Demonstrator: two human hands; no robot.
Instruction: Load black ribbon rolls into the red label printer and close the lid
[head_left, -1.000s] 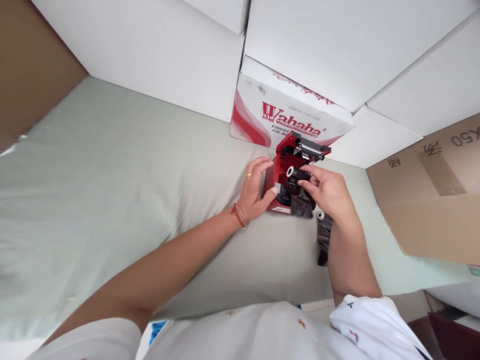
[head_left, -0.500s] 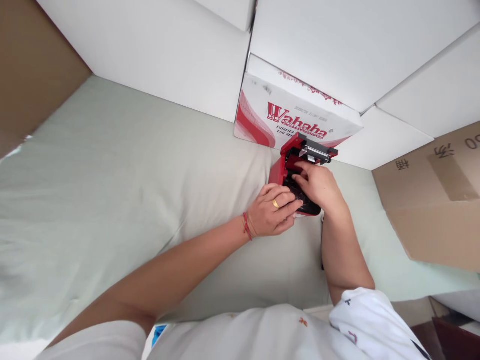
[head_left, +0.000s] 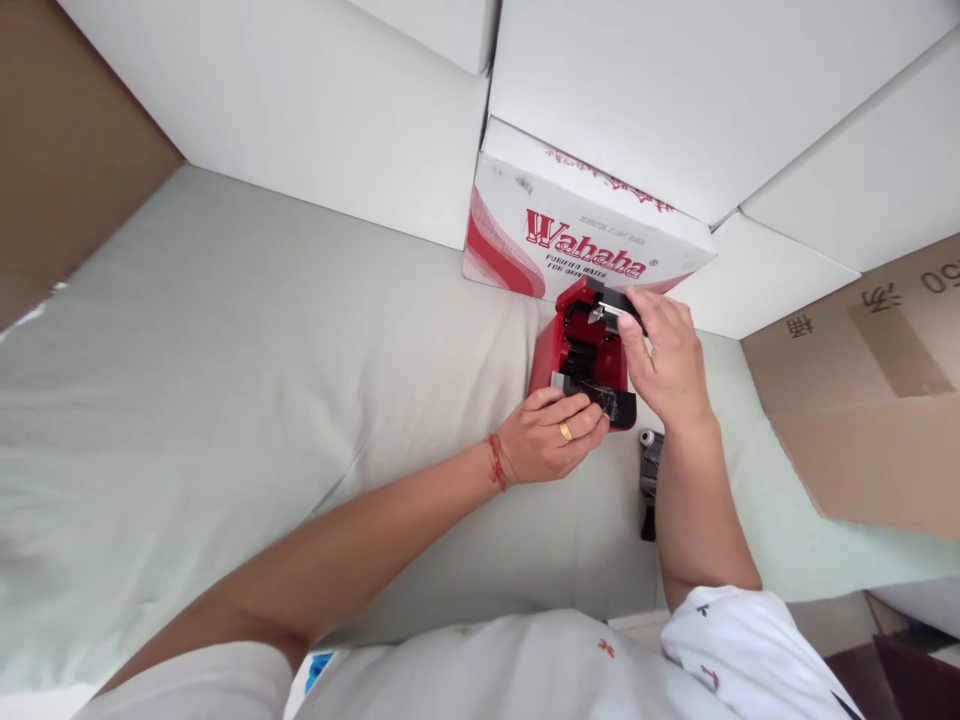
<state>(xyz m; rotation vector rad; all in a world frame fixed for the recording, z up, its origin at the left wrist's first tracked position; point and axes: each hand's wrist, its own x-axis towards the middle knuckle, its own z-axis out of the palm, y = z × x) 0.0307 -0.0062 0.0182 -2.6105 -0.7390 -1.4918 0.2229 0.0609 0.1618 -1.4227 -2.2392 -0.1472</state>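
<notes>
A small red device (head_left: 559, 345) with a black interior stands open on the pale green cloth (head_left: 262, 380). My left hand (head_left: 551, 440), with a gold ring and a red wrist cord, pinches the black ribbon film (head_left: 600, 395) at the device's near end. My right hand (head_left: 664, 355) grips the metal and black part (head_left: 611, 305) at the device's far top edge. A second black ribbon roll with a white core (head_left: 649, 470) lies on the cloth just beside my right forearm, partly hidden by it.
A white and red carton printed "Wahaha" (head_left: 577, 225) stands directly behind the device. Plain white boxes (head_left: 675, 90) are stacked behind it. Brown cardboard boxes sit at the right (head_left: 870, 400) and at the far left (head_left: 67, 140).
My right hand moved from inside the device up to its far top edge. My left hand shifted slightly nearer and now pinches the black film. The second roll shows again beside my forearm.
</notes>
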